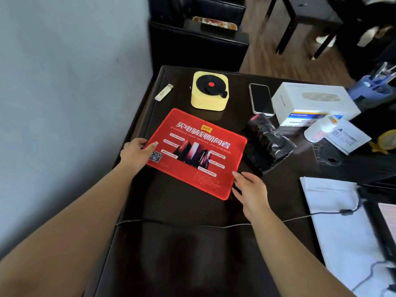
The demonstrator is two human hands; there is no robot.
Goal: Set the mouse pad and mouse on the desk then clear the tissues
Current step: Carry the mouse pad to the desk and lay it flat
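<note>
A red mouse pad (197, 153) with white print lies flat on the dark desk (192, 254), turned at an angle. My left hand (137, 154) grips its near-left corner, thumb on top by the QR code. My right hand (251, 192) rests at the pad's near-right corner, fingers spread and touching the edge. A white tissue box (310, 101) stands at the back right. No mouse and no loose tissues can be made out.
Beyond the pad sit a yellow record-player-shaped box (210, 91), a lighter (164, 92) and a phone (261, 99). A crumpled black bag (267, 144) lies right of the pad. A thin cable (192, 225) crosses the desk, and white papers (338, 228) lie at the right.
</note>
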